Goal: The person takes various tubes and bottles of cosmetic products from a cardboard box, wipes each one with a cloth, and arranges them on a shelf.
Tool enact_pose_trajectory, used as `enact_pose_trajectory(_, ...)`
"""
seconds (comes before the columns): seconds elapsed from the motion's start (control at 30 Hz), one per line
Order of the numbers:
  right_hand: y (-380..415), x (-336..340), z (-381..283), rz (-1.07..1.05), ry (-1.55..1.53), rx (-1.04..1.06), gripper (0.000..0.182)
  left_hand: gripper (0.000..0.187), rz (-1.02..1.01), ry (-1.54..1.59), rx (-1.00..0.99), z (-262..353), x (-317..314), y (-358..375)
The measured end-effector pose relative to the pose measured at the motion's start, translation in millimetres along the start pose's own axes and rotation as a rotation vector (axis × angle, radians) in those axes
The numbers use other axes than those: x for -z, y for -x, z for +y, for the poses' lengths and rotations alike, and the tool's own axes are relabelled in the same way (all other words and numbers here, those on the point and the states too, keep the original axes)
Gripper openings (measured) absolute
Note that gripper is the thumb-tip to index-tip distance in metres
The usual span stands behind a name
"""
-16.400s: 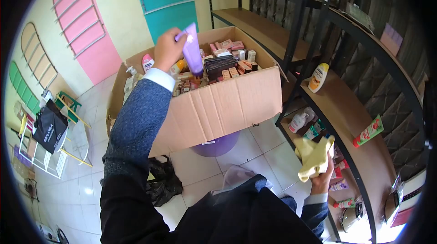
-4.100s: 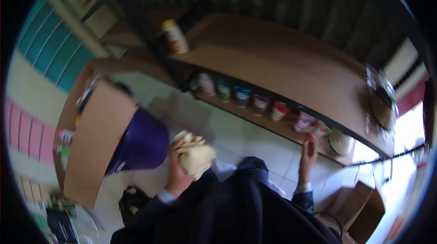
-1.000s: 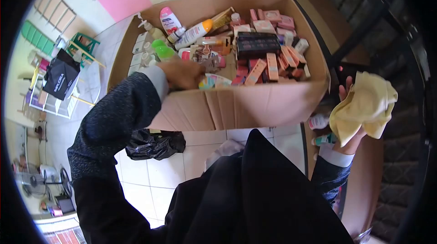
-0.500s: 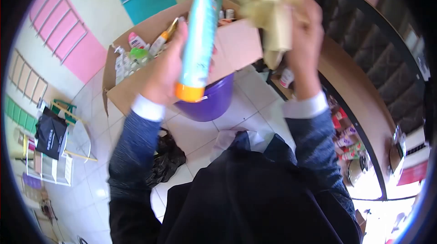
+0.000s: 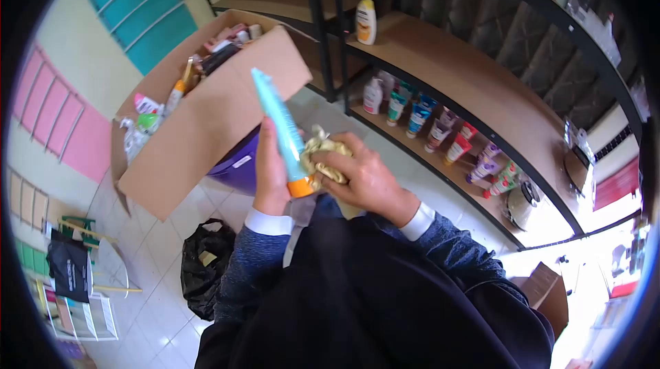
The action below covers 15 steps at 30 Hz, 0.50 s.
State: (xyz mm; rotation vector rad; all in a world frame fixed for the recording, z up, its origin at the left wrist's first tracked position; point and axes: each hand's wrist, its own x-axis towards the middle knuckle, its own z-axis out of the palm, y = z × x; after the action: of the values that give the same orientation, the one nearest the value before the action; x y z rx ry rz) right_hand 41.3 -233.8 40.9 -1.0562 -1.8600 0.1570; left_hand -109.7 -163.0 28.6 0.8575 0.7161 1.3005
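Observation:
My left hand (image 5: 272,169) is closed around a light blue squeeze tube (image 5: 280,118) with an orange cap, held tilted in front of my body. In my right hand (image 5: 368,176) is a crumpled pale yellow cloth (image 5: 326,156), pressed against the tube's lower side near the cap. The fingers of my right hand curl over the cloth. Behind my left hand stands an open cardboard box (image 5: 199,121) holding several bottles and tubes.
A dark-framed shelf unit (image 5: 447,46) curves along the right, with a white-and-yellow bottle (image 5: 366,22) on its upper board and several tubes and bottles below. A purple tub (image 5: 237,166) sits under the box. A black plastic bag (image 5: 206,266) lies on the tiled floor.
Both hands have come down and together, bringing the cloth from apart onto the tube. My view has turned right, showing more of the shelves.

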Motion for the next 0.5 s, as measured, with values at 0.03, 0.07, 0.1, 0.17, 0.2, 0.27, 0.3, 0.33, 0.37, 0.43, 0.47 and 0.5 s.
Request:
enact_pose_trajectory(0.03,9.5,2.8,5.3,-0.041,-0.071,-0.029,0.025,0.060,0.007,0.057,0.091,-6.5,5.0,-1.2)
enact_pose_trajectory(0.07,16.7,4.8,19.0,-0.024,-0.156,-0.033,0.022,0.053,0.030,0.116,0.128,-11.5,5.1,-0.2)
enact_pose_trajectory(0.1,24.4,7.7,28.7,-0.015,-0.139,-0.055,0.022,0.046,0.058,0.173,0.162,-15.4,2.3,2.9)
enact_pose_trajectory(0.17,35.2,10.7,40.9,0.264,-1.091,-0.647,0.021,0.044,0.123,0.140,0.230,-26.1,-5.1,9.1)
enact_pose_trajectory(0.2,31.9,20.6,44.5,0.309,-1.399,-0.665,0.021,0.045,0.141,0.121,0.243,-42.2,0.7,7.9)
enact_pose_trajectory(0.27,20.3,32.1,39.2,0.400,-1.379,-0.651,0.022,0.041,0.112,0.125,0.240,-78.4,15.7,4.1)
enact_pose_trajectory(0.3,15.5,31.3,39.6,0.430,-1.265,-0.642,0.022,0.041,0.118,0.127,0.245,-82.9,6.2,8.5)
enact_pose_trajectory(0.33,13.8,24.5,46.6,0.389,-1.024,-0.529,0.025,0.039,0.024,0.230,0.260,-87.4,-8.8,14.3)
enact_pose_trajectory(0.37,12.3,13.7,53.0,0.344,-0.792,-0.402,0.026,0.037,-0.069,0.332,0.273,-90.6,-16.4,18.5)
enact_pose_trajectory(0.43,13.2,-2.3,51.8,0.270,-0.048,-0.191,0.026,0.035,-0.123,0.377,0.361,-94.1,-11.6,23.9)
enact_pose_trajectory(0.47,15.9,-7.8,50.0,0.203,-0.075,-0.240,0.026,0.037,-0.139,0.336,0.321,-94.5,-11.3,26.1)
enact_pose_trajectory(0.5,19.2,-13.2,52.8,0.199,-0.081,-0.237,0.026,0.039,-0.154,0.295,0.278,-94.2,-10.7,27.4)
